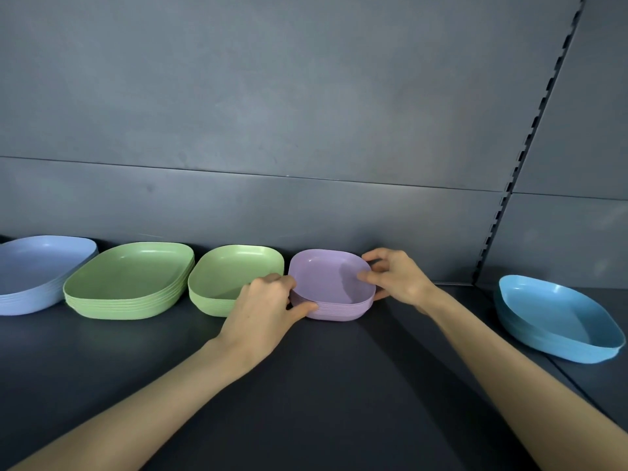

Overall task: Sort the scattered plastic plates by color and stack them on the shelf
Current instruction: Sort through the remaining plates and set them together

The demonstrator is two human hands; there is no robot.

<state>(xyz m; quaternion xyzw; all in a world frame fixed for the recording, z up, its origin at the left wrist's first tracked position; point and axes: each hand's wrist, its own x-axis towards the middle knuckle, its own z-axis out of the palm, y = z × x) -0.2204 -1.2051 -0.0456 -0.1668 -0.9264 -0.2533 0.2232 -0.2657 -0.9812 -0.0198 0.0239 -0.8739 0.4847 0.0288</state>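
Observation:
A stack of small purple plates [328, 280] stands on the dark shelf [339, 385] against the back panel. My left hand [265, 311] grips the stack's left side, thumb against the lower plates. My right hand [394, 277] pinches the right rim of the top plate. To the left of the purple stack are a stack of small green plates [227, 273], a stack of larger green plates [129, 280] and a pale blue stack [37, 270]. A bright blue stack [557, 317] sits at the far right.
The grey back panel [306, 130] rises right behind the stacks. A slotted upright [530, 141] divides it, and a seam [571, 375] runs across the shelf below the bright blue stack. Bare shelf surface lies in front of the stacks.

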